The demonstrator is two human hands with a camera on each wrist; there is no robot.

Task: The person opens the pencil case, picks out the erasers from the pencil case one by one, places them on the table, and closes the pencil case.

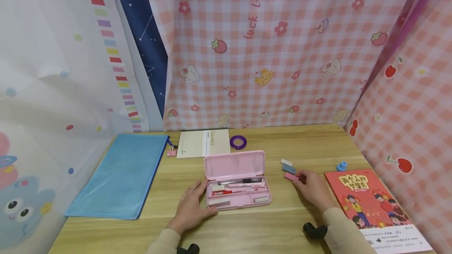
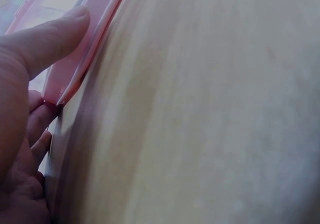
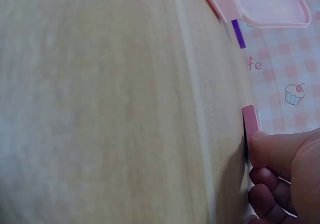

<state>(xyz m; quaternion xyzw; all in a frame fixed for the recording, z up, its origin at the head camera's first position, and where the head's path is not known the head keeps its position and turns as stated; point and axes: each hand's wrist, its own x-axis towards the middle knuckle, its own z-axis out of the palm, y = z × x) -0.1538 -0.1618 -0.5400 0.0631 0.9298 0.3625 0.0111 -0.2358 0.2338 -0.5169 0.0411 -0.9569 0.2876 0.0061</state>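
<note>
A pink pencil case [image 1: 234,166] lies with its lid up in the middle of the table; a black pen [image 1: 243,181], red pens and small whitish pieces are inside. My left hand [image 1: 192,207] holds the case at its left end, thumb along the near edge and fingers at the side. In the left wrist view that thumb [image 2: 55,37] rests against the pink wall. To the right, my right hand [image 1: 312,189] pinches a pink eraser [image 1: 291,176] between thumb and fingertips. A blue-grey eraser [image 1: 288,169] and a white eraser [image 1: 286,162] lie just behind it.
A blue folder [image 1: 121,175] lies on the left. At the back are a notebook [image 1: 194,144], a pink binder clip [image 1: 172,151] and a purple tape ring [image 1: 238,142]. A red book [image 1: 370,203] lies on the right, with a small blue object [image 1: 341,166] behind it.
</note>
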